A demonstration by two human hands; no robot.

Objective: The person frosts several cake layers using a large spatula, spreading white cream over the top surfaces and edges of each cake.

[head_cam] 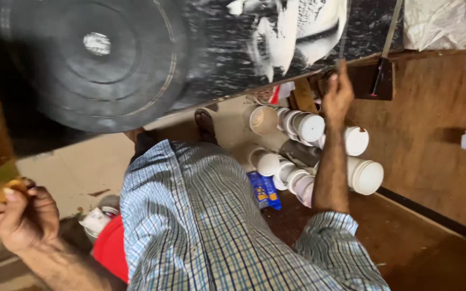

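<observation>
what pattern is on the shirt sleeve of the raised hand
Blue and white check on the woven shirt sleeve, clearest in the head view.

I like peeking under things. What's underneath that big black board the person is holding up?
Below the black board stand white plastic tubs on the floor, a blue packet and a sandalled foot. The right hand grips its lower edge, the left hand its corner. Anything farther back is covered by the board.
</observation>
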